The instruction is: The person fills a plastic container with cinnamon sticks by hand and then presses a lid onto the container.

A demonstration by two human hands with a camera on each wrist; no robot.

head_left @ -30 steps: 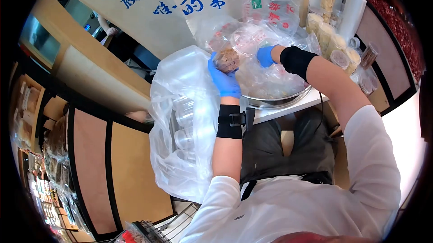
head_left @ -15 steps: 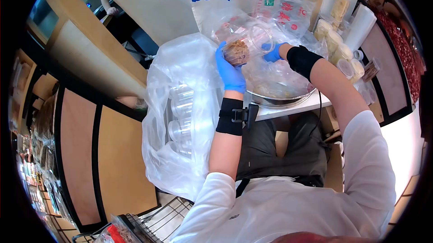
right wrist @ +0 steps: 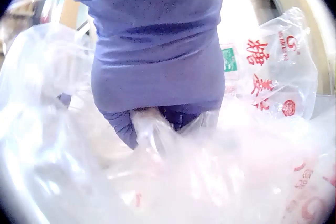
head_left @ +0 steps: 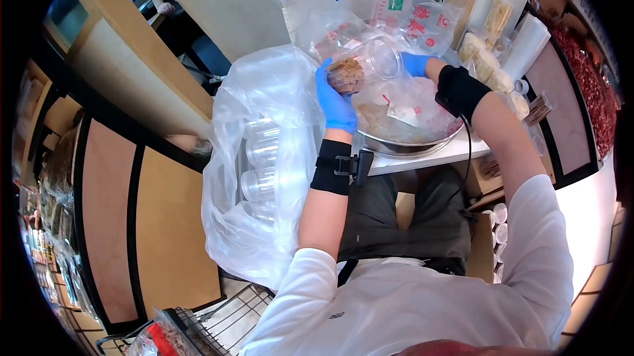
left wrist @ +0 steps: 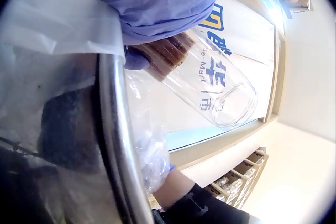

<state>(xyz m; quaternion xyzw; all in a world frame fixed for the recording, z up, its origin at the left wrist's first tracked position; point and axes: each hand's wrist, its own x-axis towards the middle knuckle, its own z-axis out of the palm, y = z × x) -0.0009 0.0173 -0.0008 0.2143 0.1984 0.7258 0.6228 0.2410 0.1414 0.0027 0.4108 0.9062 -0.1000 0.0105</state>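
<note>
My left hand (head_left: pixel 338 110), in a blue glove, holds a clear plastic jar (left wrist: pixel 220 90) around its lower end. Brown strip-like pieces (left wrist: pixel 167 55) lie packed at that end. In the head view the jar is tilted, its open mouth toward my right hand (head_left: pixel 416 64). That hand, also gloved in blue, grips the film of a clear plastic bag (right wrist: pixel 210 176) in the right wrist view; its fingertips are partly hidden in the folds. The bag lies in a round metal basin (head_left: pixel 404 151), with pale contents showing through.
Left of the basin stands a large translucent bag (head_left: pixel 221 224) with clear plastic jars (head_left: pixel 261 184) inside. Filled jars (head_left: pixel 487 62) stand at the right, beside a white roll (head_left: pixel 526 44). A red-printed bag (head_left: pixel 422 22) lies behind. A wire basket (head_left: pixel 247 303) is at lower left.
The jar's mouth has tipped to the right. My right hand has moved up and right, away from my left hand. The head view has shifted too.
</note>
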